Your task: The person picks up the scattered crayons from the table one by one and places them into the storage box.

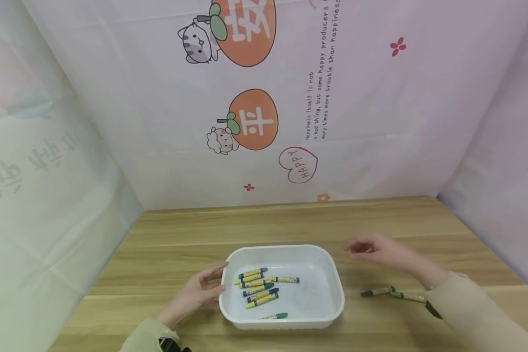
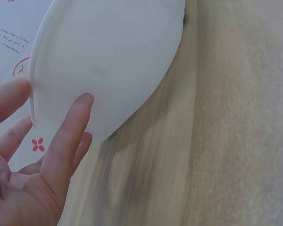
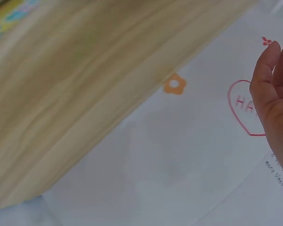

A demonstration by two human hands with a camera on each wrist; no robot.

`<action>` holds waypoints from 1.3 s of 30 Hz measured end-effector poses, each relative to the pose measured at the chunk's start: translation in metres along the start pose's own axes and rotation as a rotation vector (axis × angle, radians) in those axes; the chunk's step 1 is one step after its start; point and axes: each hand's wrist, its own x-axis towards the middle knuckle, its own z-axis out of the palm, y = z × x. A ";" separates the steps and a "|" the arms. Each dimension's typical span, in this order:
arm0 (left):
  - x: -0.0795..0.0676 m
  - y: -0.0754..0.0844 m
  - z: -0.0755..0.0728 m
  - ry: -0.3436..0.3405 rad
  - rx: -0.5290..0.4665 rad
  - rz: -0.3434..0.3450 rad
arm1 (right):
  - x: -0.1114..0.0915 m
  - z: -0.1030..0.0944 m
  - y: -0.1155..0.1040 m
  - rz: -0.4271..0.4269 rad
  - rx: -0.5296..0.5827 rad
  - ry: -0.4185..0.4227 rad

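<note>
A white plastic tray (image 1: 299, 322) sits on the wooden table, with several yellow-wrapped crayons (image 1: 262, 300) lying mostly in its left half. My left hand (image 1: 196, 295) is at the tray's left side, its extended fingertips (image 2: 85, 101) against or very near the outer wall. Beyond the tray's right rim, my right hand (image 1: 378, 250) is raised over the table, fingers loosely bent, with nothing visible in them. Below it on the table lie a dark crayon (image 1: 377, 292) and a green crayon (image 1: 407, 296), the latter partly covered by the right sleeve.
Around the table (image 1: 185, 234) hang printed white cloths, one as a back wall (image 1: 356, 166) and others at the left and right. A dark watch (image 1: 169, 343) shows at the left cuff.
</note>
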 end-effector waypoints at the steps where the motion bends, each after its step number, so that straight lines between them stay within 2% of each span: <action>1: 0.000 0.000 0.000 0.002 -0.001 -0.002 | -0.004 0.001 0.004 0.006 -0.005 -0.001; 9: 0.001 -0.002 -0.002 0.004 0.002 -0.009 | -0.028 0.009 0.032 0.002 0.015 0.003; 14: 0.002 -0.002 -0.002 0.013 0.004 -0.019 | -0.041 0.018 0.047 0.082 -0.011 -0.015; 18: 0.001 -0.001 -0.001 0.012 0.000 -0.014 | -0.047 0.025 0.055 0.068 -0.043 -0.009; 26: 0.001 -0.001 -0.001 0.011 -0.013 -0.005 | -0.048 0.035 0.065 -0.014 -0.044 -0.010; 39: 0.002 -0.003 0.000 0.020 -0.009 -0.007 | -0.045 0.040 0.073 0.011 -0.056 -0.051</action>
